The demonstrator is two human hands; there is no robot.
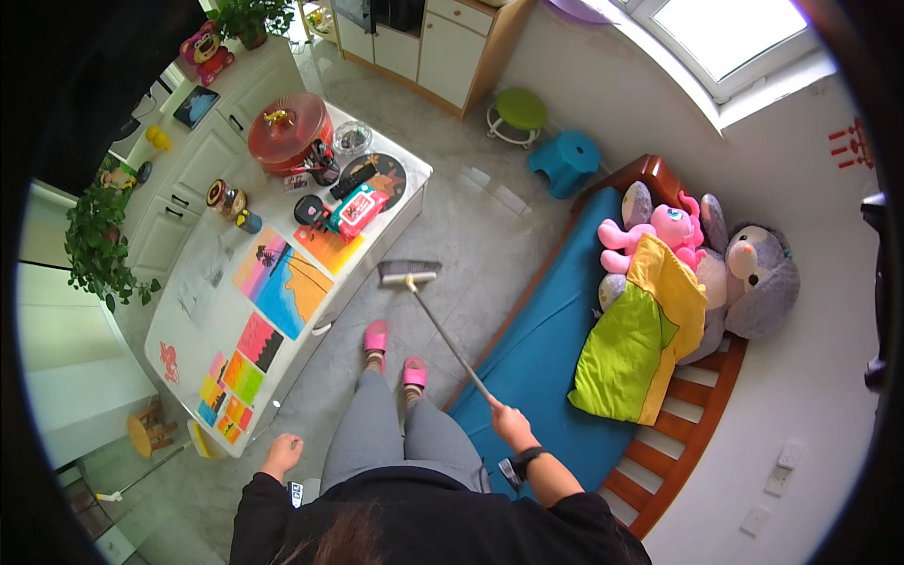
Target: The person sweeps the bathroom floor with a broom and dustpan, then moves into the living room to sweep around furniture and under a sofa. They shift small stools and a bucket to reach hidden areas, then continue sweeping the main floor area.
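Observation:
My right hand (513, 426) grips the upper end of a broom's long metal handle (455, 345). From there the handle slants forward to the broom head (409, 276), whose dark bristles rest on the grey tiled floor ahead of my feet. At my left side, my left hand (282, 454) hangs with its fingers curled in and nothing visible in it. The near corner of a white table (157, 339) is closest to that hand. Pink slippers (376, 336) are on my feet, a little short of the broom head.
To the right stands a wooden bench (667, 421) with a blue cushion (537, 332), plush toys (759, 282) and a green-yellow cloth (621, 346). A blue stool (565, 162) and green stool (520, 109) stand by the wall. Paintings (286, 282) and a red lidded container (289, 134) occupy the table.

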